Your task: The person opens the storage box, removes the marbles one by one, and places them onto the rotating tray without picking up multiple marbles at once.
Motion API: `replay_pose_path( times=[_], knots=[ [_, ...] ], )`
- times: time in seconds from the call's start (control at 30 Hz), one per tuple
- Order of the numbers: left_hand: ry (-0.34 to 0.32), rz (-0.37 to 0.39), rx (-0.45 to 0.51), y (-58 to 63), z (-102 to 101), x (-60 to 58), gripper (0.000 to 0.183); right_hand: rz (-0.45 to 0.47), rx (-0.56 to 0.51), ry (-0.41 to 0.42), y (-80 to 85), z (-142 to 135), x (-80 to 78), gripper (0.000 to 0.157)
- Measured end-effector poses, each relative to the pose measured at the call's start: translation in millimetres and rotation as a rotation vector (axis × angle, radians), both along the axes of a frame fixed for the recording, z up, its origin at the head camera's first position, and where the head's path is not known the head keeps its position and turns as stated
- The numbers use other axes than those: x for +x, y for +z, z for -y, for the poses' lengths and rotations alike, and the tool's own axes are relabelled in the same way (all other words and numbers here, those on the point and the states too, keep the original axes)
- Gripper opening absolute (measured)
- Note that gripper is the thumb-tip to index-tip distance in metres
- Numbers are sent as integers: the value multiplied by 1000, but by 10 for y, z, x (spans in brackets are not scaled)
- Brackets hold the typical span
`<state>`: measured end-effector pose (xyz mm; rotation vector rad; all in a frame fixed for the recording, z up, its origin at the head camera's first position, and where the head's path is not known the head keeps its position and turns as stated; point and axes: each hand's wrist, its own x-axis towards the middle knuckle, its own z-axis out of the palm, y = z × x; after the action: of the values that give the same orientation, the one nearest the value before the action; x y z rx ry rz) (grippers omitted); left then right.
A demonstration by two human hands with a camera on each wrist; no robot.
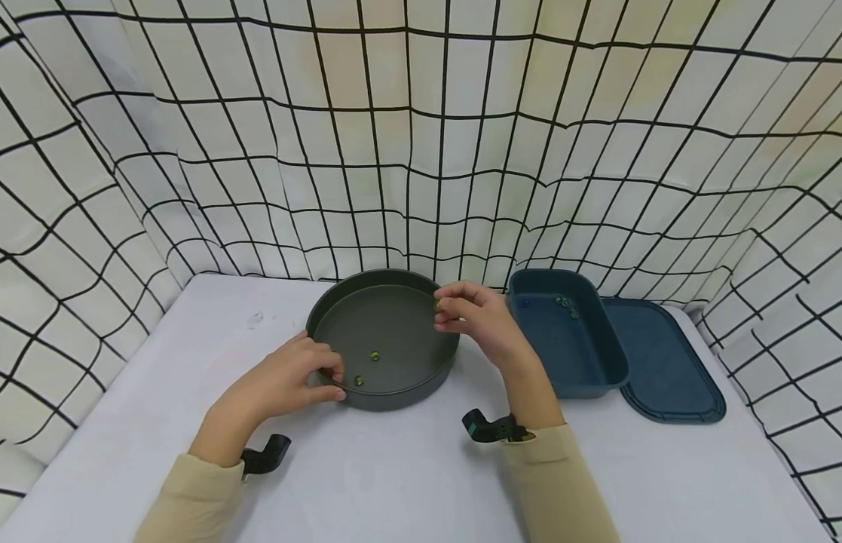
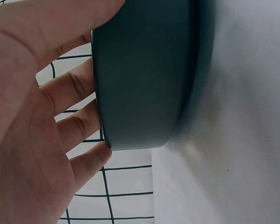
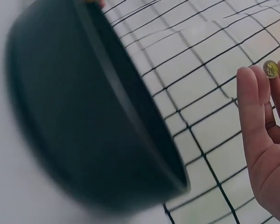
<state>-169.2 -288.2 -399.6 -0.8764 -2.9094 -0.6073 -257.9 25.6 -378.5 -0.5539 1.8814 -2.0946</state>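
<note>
A round dark grey pan stands on the white table, with two yellow-green glass marbles on its floor near the front. My left hand grips the pan's front-left rim, fingers over the edge and thumb by the outer wall; in the left wrist view the pan's side fills the middle. Above the right rim, my right hand pinches a yellow-green marble between thumb and fingertips. The right wrist view shows that marble plainly, apart from the pan.
Right of the pan is a blue rectangular container with several clear-greenish marbles and a blue marble inside. A blue lid lies flat beside it, partly under its side. White cloth with a black grid surrounds the table.
</note>
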Motion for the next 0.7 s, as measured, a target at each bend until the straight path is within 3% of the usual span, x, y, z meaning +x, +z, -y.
replay_pose_path(
  times=[0.13, 0.43, 0.7],
  knots=[
    [13, 27, 0, 15, 6, 19, 25, 29, -47, -1, -31, 127, -10, 17],
    [16, 24, -14, 4, 18, 30, 25, 58, 105, 60, -241, 243, 48, 23],
    [12, 26, -8, 17, -1, 9, 25, 10, 200, 56, -353, 301, 43, 23]
  ],
)
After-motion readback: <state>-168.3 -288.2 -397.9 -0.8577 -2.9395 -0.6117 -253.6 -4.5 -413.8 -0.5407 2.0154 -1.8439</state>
